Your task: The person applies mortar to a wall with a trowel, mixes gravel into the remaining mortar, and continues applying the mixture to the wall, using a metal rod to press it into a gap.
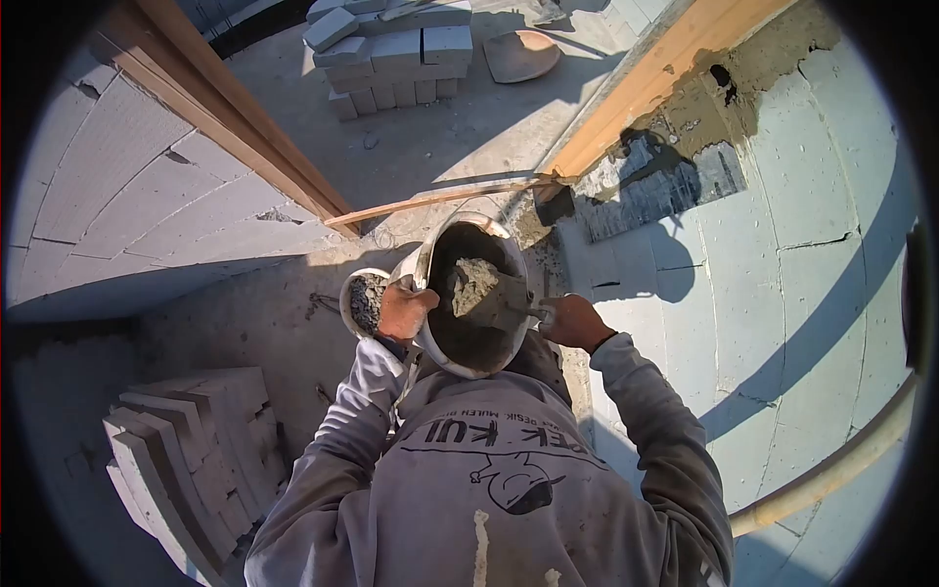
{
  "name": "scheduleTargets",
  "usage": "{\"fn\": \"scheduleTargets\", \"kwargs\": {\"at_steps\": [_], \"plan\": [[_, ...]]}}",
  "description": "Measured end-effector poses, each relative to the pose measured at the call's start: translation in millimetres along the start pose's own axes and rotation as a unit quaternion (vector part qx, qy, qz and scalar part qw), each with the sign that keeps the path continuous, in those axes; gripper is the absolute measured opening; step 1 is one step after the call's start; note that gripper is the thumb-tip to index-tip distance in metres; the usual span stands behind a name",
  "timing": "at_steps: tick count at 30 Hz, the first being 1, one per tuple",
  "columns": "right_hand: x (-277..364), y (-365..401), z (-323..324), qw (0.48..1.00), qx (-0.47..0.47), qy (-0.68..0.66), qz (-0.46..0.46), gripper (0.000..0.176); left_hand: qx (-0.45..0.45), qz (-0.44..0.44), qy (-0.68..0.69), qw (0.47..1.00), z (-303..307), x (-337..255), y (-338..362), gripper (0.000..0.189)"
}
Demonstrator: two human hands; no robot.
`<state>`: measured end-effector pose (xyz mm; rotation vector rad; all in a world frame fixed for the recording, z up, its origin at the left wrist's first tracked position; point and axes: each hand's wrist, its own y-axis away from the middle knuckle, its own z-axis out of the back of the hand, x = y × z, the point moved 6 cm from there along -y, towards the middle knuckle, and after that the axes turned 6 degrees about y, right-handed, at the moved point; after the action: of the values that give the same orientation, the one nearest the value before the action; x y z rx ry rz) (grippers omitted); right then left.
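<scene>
My left hand is closed over the left rim of a white bucket that is tilted toward me. The bucket's inside is coated with grey mortar. In my right hand is the handle of a trowel, its blade inside the bucket mouth. A lump of wet mortar sits on or against the blade. Just left of my left hand stands a smaller white pail holding grey rubble. The bucket's lower outside is hidden from view.
Block walls rise at left and right. Wooden frame posts flank an opening, with a thin wooden strip across its bottom. Beyond it are stacked blocks and a shallow basin. More blocks stand lower left.
</scene>
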<state>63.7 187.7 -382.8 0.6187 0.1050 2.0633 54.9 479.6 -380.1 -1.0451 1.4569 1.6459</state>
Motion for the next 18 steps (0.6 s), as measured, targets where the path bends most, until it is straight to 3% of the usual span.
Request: {"fn": "scheduleTargets", "kwargs": {"at_steps": [2,5,6,8,10,16,18], "plan": [[3,2,9,0.996,0.022,0.074,-0.052,0.043,0.002,-0.006,-0.015,1.000,2,6,4,0.016],[4,13,9,0.997,-0.041,0.064,-0.014,0.043,-0.021,0.007,0.017,1.000,5,-2,17,0.018],[12,14,15,0.997,0.006,0.053,-0.055,0.045,-0.015,-0.009,0.027,0.999,14,44,-1,0.018],[8,20,8,0.997,-0.013,0.072,-0.031,0.044,-0.044,-0.007,0.039,0.998,14,28,11,0.019],[16,27,16,0.997,-0.035,0.060,-0.013,0.039,-0.052,-0.013,0.071,0.996,21,67,-2,0.016],[30,40,47,1.000,-0.004,0.023,0.003,0.046,-0.095,-0.041,0.017,0.994,40,96,-7,0.019],[18,43,64,1.000,0.002,0.015,0.001,0.051,-0.106,0.015,0.066,0.992,37,85,2,0.031]]}}
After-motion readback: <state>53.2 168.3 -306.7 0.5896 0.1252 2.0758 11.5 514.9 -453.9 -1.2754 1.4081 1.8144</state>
